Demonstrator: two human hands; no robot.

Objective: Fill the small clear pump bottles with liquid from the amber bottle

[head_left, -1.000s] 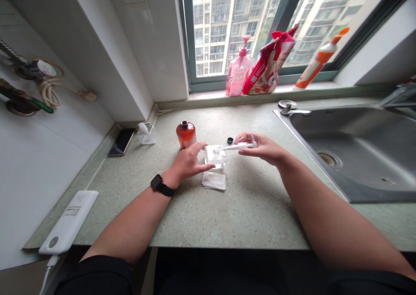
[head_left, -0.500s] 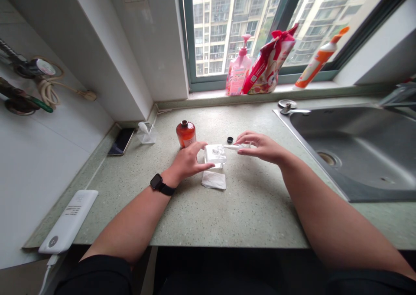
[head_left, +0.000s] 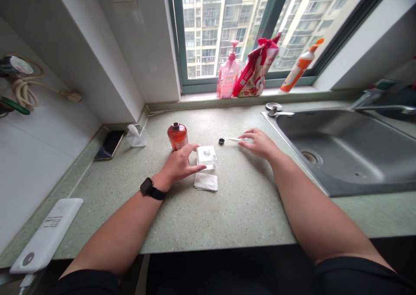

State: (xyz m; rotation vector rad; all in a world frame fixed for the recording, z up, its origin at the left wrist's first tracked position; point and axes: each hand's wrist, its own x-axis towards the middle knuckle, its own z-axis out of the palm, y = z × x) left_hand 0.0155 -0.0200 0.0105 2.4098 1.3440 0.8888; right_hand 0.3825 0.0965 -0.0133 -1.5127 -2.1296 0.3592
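Note:
A clear square glass-like bottle (head_left: 208,155) with a small round opening or knob on top stands on the counter. My left hand (head_left: 182,162), wearing a black watch, grips its left side between thumb and fingers. Low over the counter to the right, my right hand (head_left: 258,143) has its fingers closed on a slim, pale, pointed dropper (head_left: 234,139), whose rear part is hidden by the fingers. A black cap (head_left: 221,141) lies just left of the dropper's tip. Behind my left hand stands an uncapped amber bottle (head_left: 177,134). A folded white tissue (head_left: 206,182) lies in front of the square bottle.
On the left are a phone (head_left: 109,145), a small clear item (head_left: 135,135) and a white power bank (head_left: 48,234) at the counter's edge. A steel sink (head_left: 351,147) occupies the right. A pink pump bottle (head_left: 228,79), red bag (head_left: 256,71) and orange bottle (head_left: 297,71) stand on the sill.
My right hand has drawn the dropper away from the square bottle, to the right and slightly back. My left hand keeps its grip on the bottle. The view has shifted a little right.

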